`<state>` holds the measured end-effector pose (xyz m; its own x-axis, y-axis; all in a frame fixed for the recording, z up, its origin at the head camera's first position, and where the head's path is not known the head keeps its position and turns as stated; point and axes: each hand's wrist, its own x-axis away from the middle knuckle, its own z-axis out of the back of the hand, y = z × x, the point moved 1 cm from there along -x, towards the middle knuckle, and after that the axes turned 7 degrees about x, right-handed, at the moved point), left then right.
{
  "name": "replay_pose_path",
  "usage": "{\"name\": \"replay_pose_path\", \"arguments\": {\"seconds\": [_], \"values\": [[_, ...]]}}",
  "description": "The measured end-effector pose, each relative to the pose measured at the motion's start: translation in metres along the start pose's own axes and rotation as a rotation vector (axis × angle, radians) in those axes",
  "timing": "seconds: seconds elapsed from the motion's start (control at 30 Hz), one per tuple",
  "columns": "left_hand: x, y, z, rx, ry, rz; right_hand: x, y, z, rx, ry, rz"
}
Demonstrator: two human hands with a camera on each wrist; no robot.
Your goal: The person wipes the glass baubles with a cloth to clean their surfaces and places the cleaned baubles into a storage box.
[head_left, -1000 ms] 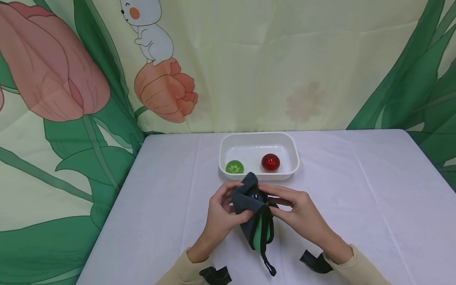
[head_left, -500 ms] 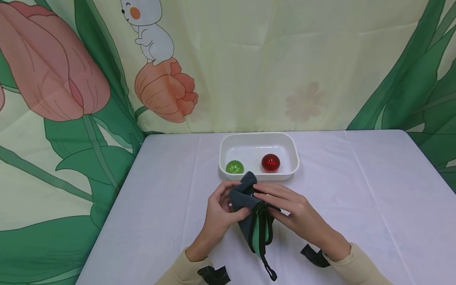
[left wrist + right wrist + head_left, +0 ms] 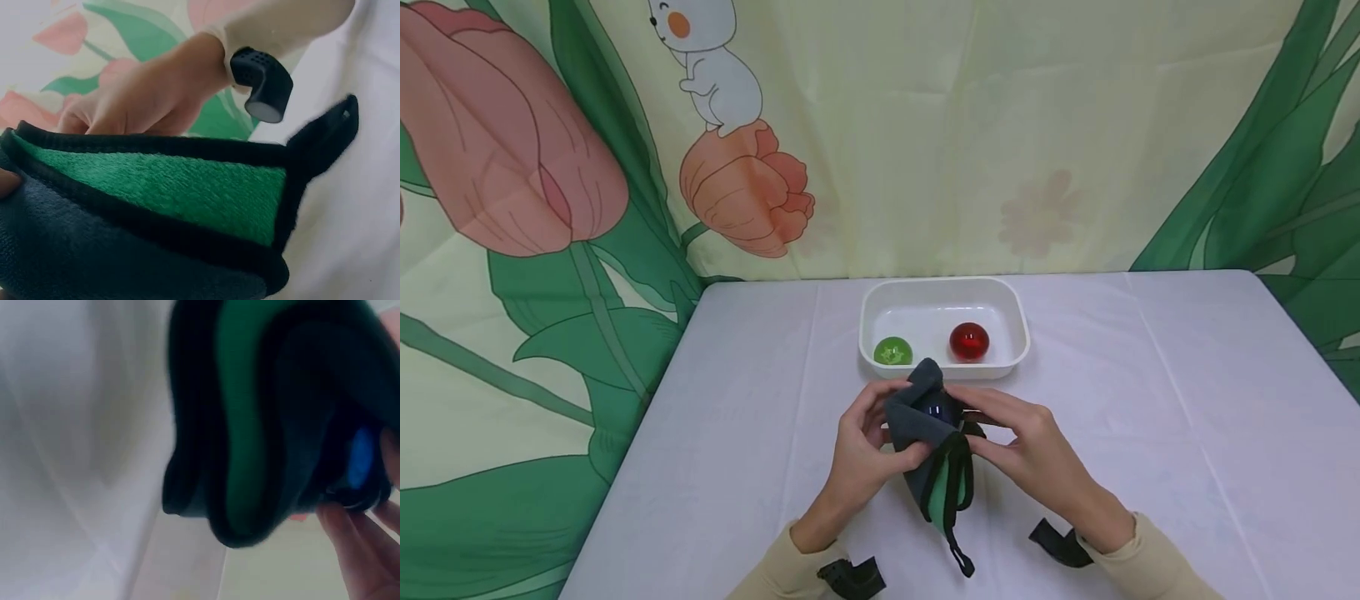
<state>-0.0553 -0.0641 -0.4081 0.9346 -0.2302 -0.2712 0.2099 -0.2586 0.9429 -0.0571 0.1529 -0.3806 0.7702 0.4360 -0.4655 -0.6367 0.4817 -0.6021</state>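
Note:
A microfibre cloth [image 3: 917,435], dark grey-blue outside and green inside with a black border and hanging loop, is folded around a shiny dark blue ball [image 3: 942,407]. My left hand [image 3: 867,442] grips the cloth from the left, thumb on the near fold. On the other side my right hand [image 3: 1028,443] holds the ball, fingers and thumb along its right side beside the cloth. The green lining [image 3: 169,181] shows in the left wrist view. In the right wrist view a bright blue patch of the ball [image 3: 360,456] shows between cloth and fingertips.
Just beyond the hands stands a white tray [image 3: 940,372] containing a green ball [image 3: 892,352] and a red ball [image 3: 969,342]. A white cloth covers the table [image 3: 1150,400]; a floral curtain [image 3: 940,150] hangs behind it. Black wrist-worn pieces [image 3: 852,577] sit near both sleeves.
Half a second ago my right fingers reached left over the ball and mostly hid it; now they are back at its right side and it shows again. The cloth's lower end has lifted slightly.

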Motion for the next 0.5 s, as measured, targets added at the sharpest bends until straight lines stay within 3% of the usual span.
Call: {"name": "replay_pose_path", "arguments": {"seconds": [0.1,0.2,0.37,0.5], "values": [[-0.0002,0.0006,-0.0005,-0.015,0.007,-0.001,-0.0013,-0.0003,0.0011,-0.037,-0.013,-0.033],[-0.0003,0.0000,-0.0009,-0.013,0.022,0.002,-0.0017,0.0012,0.0026,0.009,-0.036,0.001],[-0.0026,0.0005,-0.0012,0.014,0.045,0.020,-0.0019,0.0035,0.0044,0.204,-0.049,0.207],[-0.0034,0.0005,-0.0014,0.014,0.048,0.020,-0.0033,0.0035,0.0032,0.213,-0.033,0.331]]}}
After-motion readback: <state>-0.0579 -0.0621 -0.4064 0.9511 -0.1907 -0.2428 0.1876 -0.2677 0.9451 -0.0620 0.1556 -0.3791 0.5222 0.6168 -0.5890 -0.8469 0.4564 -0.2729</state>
